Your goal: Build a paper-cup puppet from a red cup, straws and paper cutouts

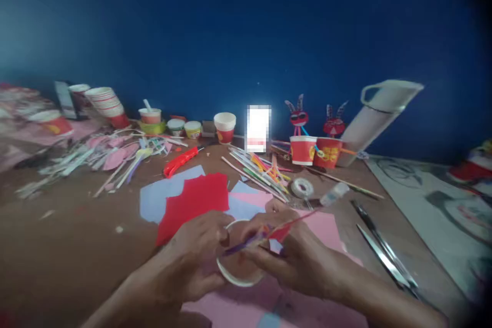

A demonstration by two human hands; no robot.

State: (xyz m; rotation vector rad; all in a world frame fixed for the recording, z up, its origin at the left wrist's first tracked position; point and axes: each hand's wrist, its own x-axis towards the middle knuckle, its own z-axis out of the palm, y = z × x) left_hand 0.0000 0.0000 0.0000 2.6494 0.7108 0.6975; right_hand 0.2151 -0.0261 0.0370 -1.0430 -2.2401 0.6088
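Observation:
A paper cup with a pale rim is held low in front of me, its mouth facing me. My left hand wraps round its left side, thumb near the lower rim. My right hand is at the cup's right edge, pinching a thin strip-like piece. This piece is purple at the end over the cup's mouth and red to pink toward the upper right; blur hides its exact kind. Under both hands lie pink paper and red paper.
Loose strips, a tape roll and a red cutter lie beyond my hands. Scissors lie right. Decorated red cups, a leaning white jug and stacked cups stand along the back.

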